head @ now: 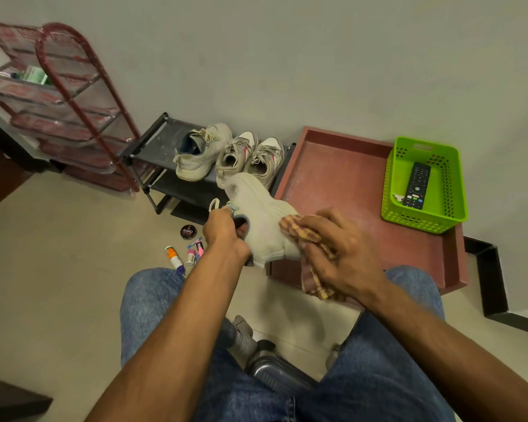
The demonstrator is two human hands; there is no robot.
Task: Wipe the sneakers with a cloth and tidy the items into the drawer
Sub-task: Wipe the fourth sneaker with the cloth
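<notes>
- We hold the pale sneaker [258, 214] over the front left corner of the red drawer [348, 178]; our left hand [223, 231] grips its collar.
- Our right hand [339, 248] presses the checked cloth [305, 236] on its heel, fingers bent around the cloth.
- Left of the drawer, three sneakers [226, 153] stand on a black rack [156, 147].
- In the drawer's far right corner sits a green basket [451, 190] with a remote [416, 184].
- Small tubes [183, 254], perhaps markers, lie on the floor left of the drawer.

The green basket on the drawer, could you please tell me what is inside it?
A black remote control lies inside the green basket, beside a small pale scrap; the near wall hides some floor.
</notes>
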